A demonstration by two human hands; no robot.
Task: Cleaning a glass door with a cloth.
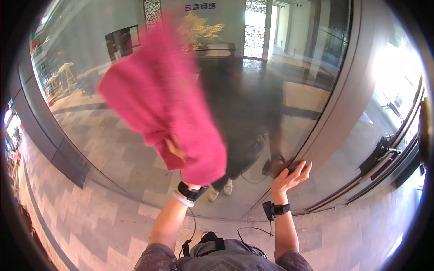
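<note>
One pink cloth was held up before the glass pane, its lower part gathered in the left hand; that grip seemed closed, though most fingers were hidden by fabric. The right hand was laid on the metal frame, fingers spread, nothing held. For even wiping, the cloth was best folded into a flat pad, pressed evenly and drawn in overlapping strokes, without a loose upper end. Whether the pane was touched could not be told. Counted were one cloth, one large pane, two hands, two black wrist straps and one white band.
</note>
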